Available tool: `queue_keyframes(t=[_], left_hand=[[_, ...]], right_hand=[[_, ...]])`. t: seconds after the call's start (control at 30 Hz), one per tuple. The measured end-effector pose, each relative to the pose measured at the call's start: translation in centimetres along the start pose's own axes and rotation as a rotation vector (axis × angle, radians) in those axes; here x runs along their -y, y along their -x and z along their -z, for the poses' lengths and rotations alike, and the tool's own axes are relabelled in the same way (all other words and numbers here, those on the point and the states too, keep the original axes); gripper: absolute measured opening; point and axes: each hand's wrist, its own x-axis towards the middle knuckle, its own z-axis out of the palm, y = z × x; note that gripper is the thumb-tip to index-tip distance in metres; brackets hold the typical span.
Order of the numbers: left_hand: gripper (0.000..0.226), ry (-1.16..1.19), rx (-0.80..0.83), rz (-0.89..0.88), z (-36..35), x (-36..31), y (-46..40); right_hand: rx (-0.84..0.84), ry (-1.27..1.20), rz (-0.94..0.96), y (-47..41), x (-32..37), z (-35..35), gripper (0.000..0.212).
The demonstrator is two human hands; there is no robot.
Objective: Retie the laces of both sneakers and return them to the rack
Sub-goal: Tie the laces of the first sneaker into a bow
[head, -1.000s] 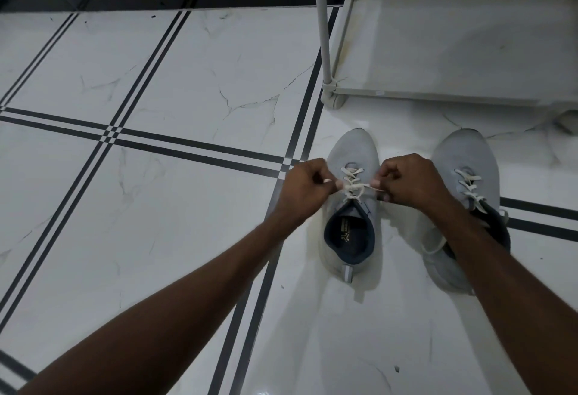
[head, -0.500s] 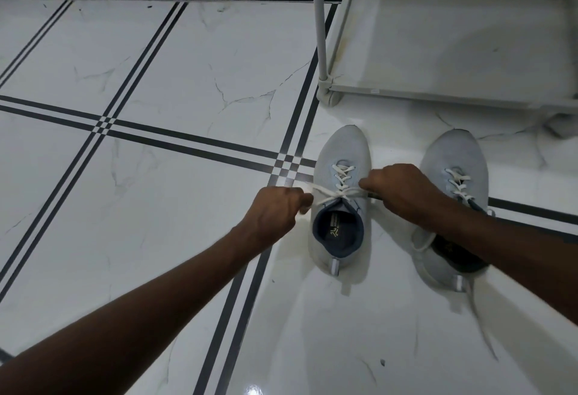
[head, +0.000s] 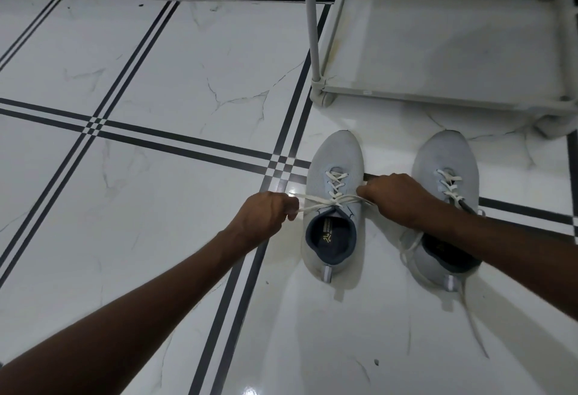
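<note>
— Where do the two sneakers sit?

— Both are on the white tiled floor (head: 156, 60), toes pointing toward the rack (head: 438, 50), side by side but apart. The left sneaker (head: 336, 157) lies just in front of the rack's corner leg; the right sneaker (head: 444, 157) is partly covered by the person's right forearm.

— And the hands?

— The left hand (head: 262, 216) is closed in a fist around one end of the white lace (head: 316, 201), just left of the left sneaker. The right hand (head: 397, 197) is closed on the other end, between the two sneakers. The lace runs taut across the top of the left sneaker's opening, crossing at the tongue.

— The other shoe's lace?

— The loose lace (head: 472, 316) of the right sneaker trails untied along the floor past its heel.

— And the rack?

— Its bottom shelf shows bare, grey-white, with an upright pole at the near left corner.
</note>
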Motion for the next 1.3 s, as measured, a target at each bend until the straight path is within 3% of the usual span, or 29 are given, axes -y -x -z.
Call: queue_keyframes(t=[0.07,0.13,0.2,0.33,0.4,0.5,0.67,0.93,1.07,1.13,1.2,1.3], left_hand=[[0.007,0.179,-0.084,0.086,0.4,-0.1,-0.1],[0.028,0.253,-0.229,0.137,0.6,-0.6,-0.1],[0.046,0.216,-0.302,0.098,0.7,-1.8,-0.5],[0.044,0.117,-0.164,-0.013,0.1,-4.8,-1.3],[0.034,0.060,-0.186,-0.015,-0.5,-5.6,-1.4],[0.028,-0.021,-0.230,0.054,-0.8,-6.1,-1.0],[0.022,-0.081,-0.223,-0.038,-0.9,-5.4,0.0],[0.026,-0.181,-0.091,-0.028,-1.3,-3.7,-0.6],[0.060,-0.218,0.023,-0.118,1.4,-2.4,-2.7],[0.071,-0.249,0.041,-0.149,3.7,-2.0,-4.0],[0.068,-0.252,0.028,-0.144,5.6,-2.9,-5.4],[0.048,-0.046,0.137,-0.141,7.3,-7.7,-8.2]], right_hand=[[0.098,-0.095,-0.034,-0.4,-0.1,0.6,0.015],[0.093,-0.295,-0.089,-0.8,-0.4,0.6,0.009],[0.049,-0.524,-0.154,-0.5,-0.3,1.0,0.025],[0.057,-0.695,-0.121,-1.3,1.2,1.9,0.029],[0.072,-0.563,-0.143,-1.6,1.9,2.3,0.030],[0.044,-0.258,-0.046,-1.0,2.0,2.2,0.016],[-0.064,-0.107,0.020,0.0,2.0,1.4,0.017],[-0.058,-0.072,0.026,0.1,2.0,0.0,0.018],[0.034,-0.037,0.032,-0.8,1.1,1.1,0.015],[0.050,-0.005,-0.029,-0.3,-0.5,2.1,0.032],[0.057,-0.048,-0.111,1.4,-3.0,3.3,0.043],[0.049,-0.199,-0.185,6.0,-6.5,5.2,0.037]])
